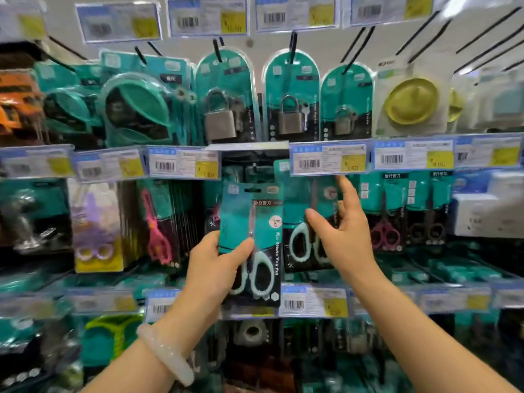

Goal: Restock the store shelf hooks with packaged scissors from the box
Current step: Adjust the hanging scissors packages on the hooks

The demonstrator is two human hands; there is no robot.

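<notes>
1. Holding a pack of scissors [251, 236] upright in front of the shelf, the left hand [215, 268] grips its lower left edge, thumb across the front and the other fingers behind the card.
2. That pack has a teal card, pale mint handles at the bottom and a hang slot at the top; it sits level with the middle row of hooks, not on any hook.
3. A pale bangle [166, 354] circles the left wrist.
4. The right hand [344, 231] is released and grasps nothing, its forefinger pointing up toward a price tag [329, 158] on the rail above.
5. Its thumb lies against the front of a second, matching scissors pack [300, 211] hanging just right of the held one; whether the other fingers touch it, I cannot tell.
6. Further right hang smaller scissors with pink handles [384, 234].
7. Padlock packs [224, 97] fill the row above.
</notes>
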